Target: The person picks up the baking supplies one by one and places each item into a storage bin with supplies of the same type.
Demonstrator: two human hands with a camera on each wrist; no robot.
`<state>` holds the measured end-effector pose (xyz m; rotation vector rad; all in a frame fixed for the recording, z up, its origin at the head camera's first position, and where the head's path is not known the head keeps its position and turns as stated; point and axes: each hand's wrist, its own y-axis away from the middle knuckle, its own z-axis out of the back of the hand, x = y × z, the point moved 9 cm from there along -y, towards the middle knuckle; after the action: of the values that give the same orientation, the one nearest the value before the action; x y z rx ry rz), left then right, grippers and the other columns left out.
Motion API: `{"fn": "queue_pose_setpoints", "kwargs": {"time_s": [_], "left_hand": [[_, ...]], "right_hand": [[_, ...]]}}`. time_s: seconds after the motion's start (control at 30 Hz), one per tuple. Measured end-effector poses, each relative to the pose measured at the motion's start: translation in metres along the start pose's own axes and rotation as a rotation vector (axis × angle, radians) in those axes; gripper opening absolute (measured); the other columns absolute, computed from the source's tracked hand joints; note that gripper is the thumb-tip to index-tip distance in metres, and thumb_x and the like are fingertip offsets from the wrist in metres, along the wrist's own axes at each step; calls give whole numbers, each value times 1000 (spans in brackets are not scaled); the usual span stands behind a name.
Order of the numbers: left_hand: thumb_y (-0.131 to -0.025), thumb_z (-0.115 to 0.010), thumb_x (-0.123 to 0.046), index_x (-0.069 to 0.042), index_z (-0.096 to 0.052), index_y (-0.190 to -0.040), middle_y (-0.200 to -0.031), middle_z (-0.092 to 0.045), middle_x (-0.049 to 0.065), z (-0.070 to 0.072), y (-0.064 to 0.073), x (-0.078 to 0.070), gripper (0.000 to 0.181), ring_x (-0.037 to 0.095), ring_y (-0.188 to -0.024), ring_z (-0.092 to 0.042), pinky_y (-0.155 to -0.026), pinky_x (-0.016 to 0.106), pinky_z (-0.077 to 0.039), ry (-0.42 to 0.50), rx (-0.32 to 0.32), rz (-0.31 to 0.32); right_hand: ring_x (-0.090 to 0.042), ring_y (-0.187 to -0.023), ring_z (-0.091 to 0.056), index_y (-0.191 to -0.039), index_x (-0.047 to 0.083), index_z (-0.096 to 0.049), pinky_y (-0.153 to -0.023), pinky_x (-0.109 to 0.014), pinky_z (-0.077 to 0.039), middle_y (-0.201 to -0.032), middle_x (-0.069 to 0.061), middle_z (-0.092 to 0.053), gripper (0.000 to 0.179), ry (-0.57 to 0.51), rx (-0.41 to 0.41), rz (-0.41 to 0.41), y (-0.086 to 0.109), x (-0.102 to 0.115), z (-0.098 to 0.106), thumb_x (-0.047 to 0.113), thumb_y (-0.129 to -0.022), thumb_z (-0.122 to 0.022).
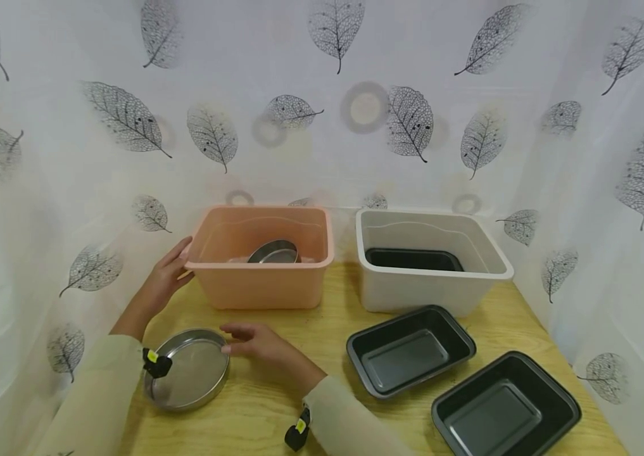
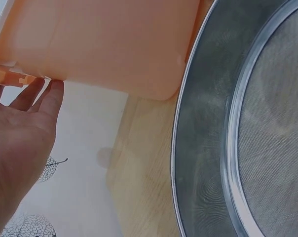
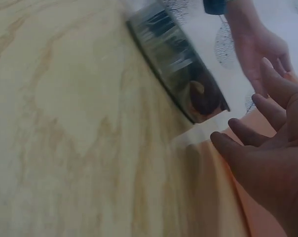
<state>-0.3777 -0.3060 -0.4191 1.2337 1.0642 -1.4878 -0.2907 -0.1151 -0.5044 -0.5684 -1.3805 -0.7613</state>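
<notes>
My left hand [image 1: 164, 282] rests at the left end of the orange plastic bin [image 1: 265, 285]. Its fingertips [image 2: 53, 94] touch the wall just under the rim, the fingers fairly straight. A round metal sieve with a fine mesh bottom [image 1: 196, 373] lies on the table below that hand. Beside the sieve's right rim, my right hand [image 1: 259, 342] hovers with fingers extended and nothing in it. In the right wrist view a gap shows between the fingers and the sieve's side [image 3: 173, 59]. Another round metal piece [image 1: 278, 252] leans inside the orange bin, partly hidden by the front wall.
To the right of the orange bin stands a white bin [image 1: 413, 291] with a dark pan [image 1: 413, 258] in it. Two dark rectangular baking pans, one nearer the bin [image 1: 407, 354] and one closer [image 1: 498, 418], lie on the wooden table. A leaf-patterned curtain [image 1: 310, 158] surrounds the table.
</notes>
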Motion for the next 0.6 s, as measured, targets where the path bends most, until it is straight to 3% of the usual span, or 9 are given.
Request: {"fn": "queue_pose_setpoints", "kwargs": {"time_s": [0.23,0.5,0.6], "left_hand": [[-109,-36,-43,-24,-5,-164,-169,0,19,0,2,0,66,46,-152,-11,-121,55,-16,32,-4,4],[-110,-35,-43,-25,-6,-164,-169,0,18,0,1,0,65,45,-152,-12,-121,50,-21,28,-3,2],[-109,-35,-43,-24,-5,-164,-169,-1,17,0,1,0,65,45,-152,-12,-121,51,-21,23,-1,0]], "right_hand": [[-10,-133,-52,-138,22,-64,-113,-30,-41,-140,15,-60,45,-106,45,-18,-5,-13,-13,19,-94,-72],[-8,-143,-40,-129,35,-69,-121,-46,-33,-146,19,-53,39,-8,75,-73,-22,-21,-14,24,-92,-74],[-9,-145,-38,-128,33,-71,-121,-44,-34,-148,18,-52,37,22,88,-73,-28,-22,-14,24,-92,-74]]}}
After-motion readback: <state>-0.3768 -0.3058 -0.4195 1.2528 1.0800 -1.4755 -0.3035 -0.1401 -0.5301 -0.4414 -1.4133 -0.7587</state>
